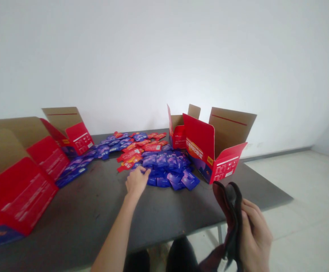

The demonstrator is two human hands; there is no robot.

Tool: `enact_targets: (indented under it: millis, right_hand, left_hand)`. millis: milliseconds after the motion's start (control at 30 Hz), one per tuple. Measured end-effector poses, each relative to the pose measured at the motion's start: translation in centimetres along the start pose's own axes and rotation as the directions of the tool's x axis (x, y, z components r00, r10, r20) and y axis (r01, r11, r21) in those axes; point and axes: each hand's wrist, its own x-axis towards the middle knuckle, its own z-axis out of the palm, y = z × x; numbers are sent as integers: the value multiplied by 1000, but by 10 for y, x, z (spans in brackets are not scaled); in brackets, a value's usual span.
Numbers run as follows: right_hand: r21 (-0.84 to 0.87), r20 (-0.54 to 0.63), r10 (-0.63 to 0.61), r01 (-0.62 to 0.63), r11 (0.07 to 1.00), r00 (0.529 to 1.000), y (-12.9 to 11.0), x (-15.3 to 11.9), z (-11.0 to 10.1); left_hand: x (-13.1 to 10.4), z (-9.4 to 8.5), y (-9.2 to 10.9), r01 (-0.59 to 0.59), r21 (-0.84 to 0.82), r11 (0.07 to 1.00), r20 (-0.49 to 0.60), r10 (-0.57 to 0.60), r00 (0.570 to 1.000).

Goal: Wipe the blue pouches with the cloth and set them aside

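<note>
My left hand (137, 180) reaches over the table to the near left edge of a pile of blue-purple flat packets (164, 162). Its thumb stands a little apart from the forefinger and touches or nearly touches the packets; the other fingertips are hidden. Red and orange packets (132, 154) lie just beyond it. At the lower right, off the table's front edge, my right hand (255, 236) is closed around a dark, folded, strap-like thing (230, 211) with a reddish-brown inner side. Its lower end hangs down towards my legs, and its exact kind is unclear.
An open red carton (200, 145) stands right of the pile, with a smaller open carton (178, 136) behind it. More open red cartons (19, 192) stand at the left, with blue packets (75, 168) beside them. The dark table (96, 219) ends at a white wall (153, 68).
</note>
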Motion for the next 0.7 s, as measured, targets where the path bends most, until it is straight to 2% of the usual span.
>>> enact_targets:
  millis: [100, 233, 333, 433, 567, 700]
  right_hand:
    - [15, -29, -6, 7, 1000, 1000, -5, -2, -3]
    - [20, -45, -22, 23, 1000, 999, -10, -3, -5]
    - [-3, -67, -30, 30, 1000, 997, -9, -3, -8]
    - [-26, -55, -51, 50, 998, 997, -7, -4, -10]
    - [-31, -35, -52, 51, 998, 998, -4, -7, -12]
    - [-41, -46, -44, 42, 998, 998, -3, -9, -11]
  left_hand:
    - [-4, -15, -6, -157, 272, 949, 17, 158, 987]
    - [13, -25, -4, -407, 448, 796, 233, 336, 913]
    - [33, -22, -2, -533, 491, 689, 405, 361, 840]
    - [45, -15, -2, -601, 521, 607, 502, 352, 790]
    - [43, -13, -2, -639, 570, 516, 525, 370, 767]
    - [37, -18, 8, -612, 651, 448, 439, 436, 786]
